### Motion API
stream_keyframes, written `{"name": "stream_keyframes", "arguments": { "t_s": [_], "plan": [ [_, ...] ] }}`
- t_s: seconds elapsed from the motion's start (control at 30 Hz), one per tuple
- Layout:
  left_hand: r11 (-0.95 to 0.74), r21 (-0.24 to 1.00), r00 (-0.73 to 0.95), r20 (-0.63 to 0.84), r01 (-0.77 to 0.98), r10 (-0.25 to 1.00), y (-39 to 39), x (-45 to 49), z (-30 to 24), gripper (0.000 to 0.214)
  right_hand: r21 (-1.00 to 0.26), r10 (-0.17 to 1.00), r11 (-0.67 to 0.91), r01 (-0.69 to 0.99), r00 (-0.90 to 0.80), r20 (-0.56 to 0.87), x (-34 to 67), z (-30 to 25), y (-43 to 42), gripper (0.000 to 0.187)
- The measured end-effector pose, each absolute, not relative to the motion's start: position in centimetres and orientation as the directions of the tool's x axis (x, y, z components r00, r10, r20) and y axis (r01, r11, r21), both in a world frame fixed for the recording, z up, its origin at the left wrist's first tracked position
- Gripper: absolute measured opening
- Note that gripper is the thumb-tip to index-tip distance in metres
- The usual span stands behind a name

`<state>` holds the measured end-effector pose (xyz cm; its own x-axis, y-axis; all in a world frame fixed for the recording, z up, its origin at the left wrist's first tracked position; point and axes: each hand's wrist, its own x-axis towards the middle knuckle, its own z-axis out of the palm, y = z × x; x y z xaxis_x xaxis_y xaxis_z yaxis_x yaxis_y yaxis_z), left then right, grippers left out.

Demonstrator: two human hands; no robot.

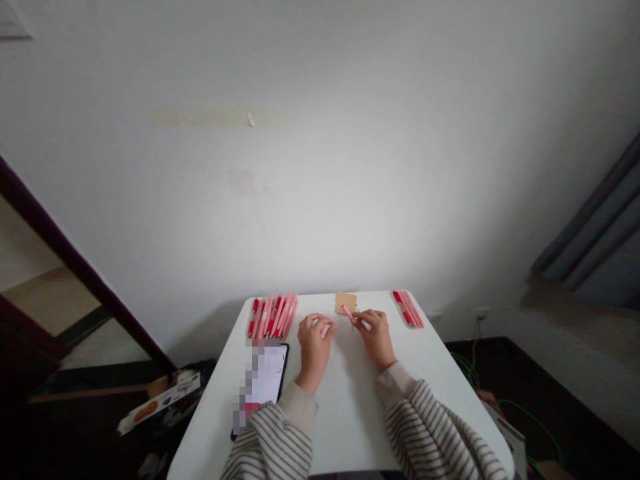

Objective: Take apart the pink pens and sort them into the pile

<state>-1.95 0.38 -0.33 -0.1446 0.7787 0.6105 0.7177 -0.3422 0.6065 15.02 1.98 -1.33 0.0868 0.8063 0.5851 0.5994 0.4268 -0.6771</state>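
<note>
My right hand (375,333) is closed in a pinch on a pink pen (349,312), its tip resting near a small brown card (345,301) at the far edge of the white table (350,413). My left hand (315,337) lies a little to the left with its fingers curled together; something pale and thin shows at its fingertips, too small to name. A large batch of pink and red pens (273,316) lies beyond the left hand. A smaller group of pens (408,308) lies at the far right.
A tablet with a dark rim (265,383) lies on the table's left side beside my left sleeve. On the dark floor to the left lies a printed box (160,399). Green cables (500,400) trail on the floor to the right. A white wall stands directly behind the table.
</note>
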Motion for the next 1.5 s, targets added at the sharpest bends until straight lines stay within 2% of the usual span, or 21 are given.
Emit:
{"name": "stream_keyframes", "arguments": {
  "t_s": [0.2,0.47,0.7,0.83,1.0,1.2,1.33,1.5],
  "plan": [
    [-0.338,0.587,-0.146,0.626,0.736,0.766,0.4,-2.0,-0.3,0.006,-0.757,0.823,0.417,0.503,0.145,0.55,15.1,-1.2,1.9,0.033],
    [-0.334,0.573,-0.137,0.626,0.748,0.767,0.4,-2.0,-0.3,0.008,-0.757,0.827,0.408,0.51,0.145,0.544,15.2,-1.2,1.9,0.035],
    [-0.281,0.541,-0.154,0.623,0.792,0.767,0.3,-2.1,-0.3,0.013,-0.651,0.785,0.468,0.598,0.058,0.617,15.2,-1.7,2.3,0.026],
    [-0.227,0.517,-0.177,0.619,0.825,0.765,0.0,-2.2,0.0,0.016,-0.549,0.767,0.469,0.692,-0.01,0.642,15.0,-1.8,2.2,0.021],
    [-0.195,0.504,-0.209,0.635,0.841,0.744,-0.1,-2.2,0.3,0.018,-0.424,0.775,0.43,0.797,-0.085,0.626,14.6,-1.0,1.4,0.017],
    [-0.173,0.493,-0.222,0.641,0.853,0.735,-0.2,-2.3,0.6,0.021,-0.278,0.773,0.467,0.84,-0.235,0.59,13.9,0.1,0.7,0.02],
    [-0.151,0.484,-0.223,0.63,0.862,0.744,-0.2,-2.3,0.7,0.023,-0.254,0.788,0.49,0.834,-0.299,0.538,13.5,0.3,0.6,0.025],
    [-0.128,0.472,-0.22,0.612,0.872,0.759,-0.3,-2.3,0.8,0.023,-0.286,0.813,0.479,0.83,-0.297,0.5,13.4,0.4,0.7,0.026]
  ]
}}
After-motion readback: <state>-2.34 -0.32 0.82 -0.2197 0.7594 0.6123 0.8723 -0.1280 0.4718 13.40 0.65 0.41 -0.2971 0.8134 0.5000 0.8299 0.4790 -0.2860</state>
